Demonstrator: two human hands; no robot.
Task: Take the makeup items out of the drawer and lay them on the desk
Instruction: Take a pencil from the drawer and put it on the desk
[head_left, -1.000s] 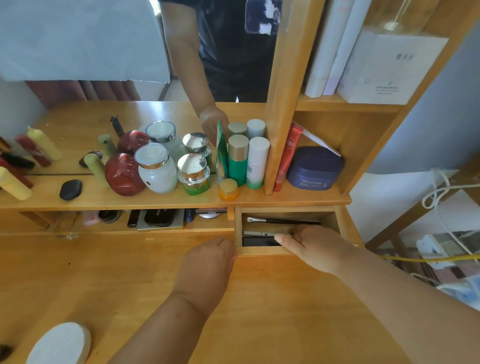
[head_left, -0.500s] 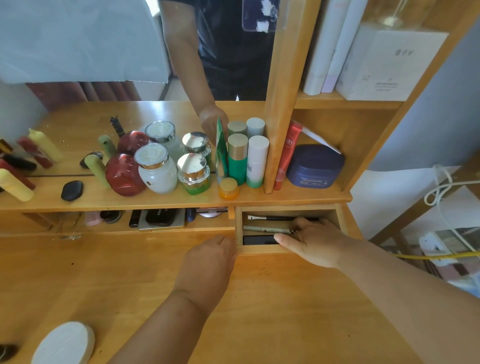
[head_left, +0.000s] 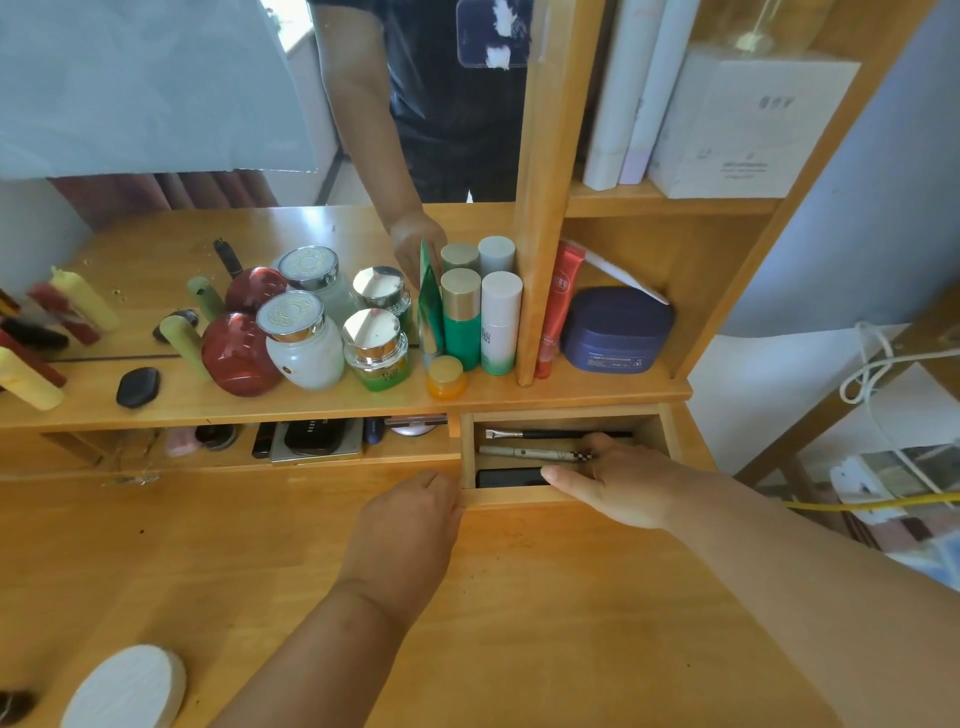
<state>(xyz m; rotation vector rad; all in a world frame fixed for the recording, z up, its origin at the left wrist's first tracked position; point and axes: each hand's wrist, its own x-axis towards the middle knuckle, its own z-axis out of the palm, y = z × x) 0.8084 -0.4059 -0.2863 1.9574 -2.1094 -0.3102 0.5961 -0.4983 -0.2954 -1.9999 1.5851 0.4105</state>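
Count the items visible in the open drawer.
3. A brush lies at the back, a pen-like stick in the middle, a black case at the front. The right hand may hide more.

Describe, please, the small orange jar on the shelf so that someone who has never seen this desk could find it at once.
Start at the wooden shelf that runs above the open drawer. Just left of the upright wooden post stand a green bottle and a white bottle. The orange jar sits in front of them at the shelf's front edge; it is the shortest container there and the only orange one.
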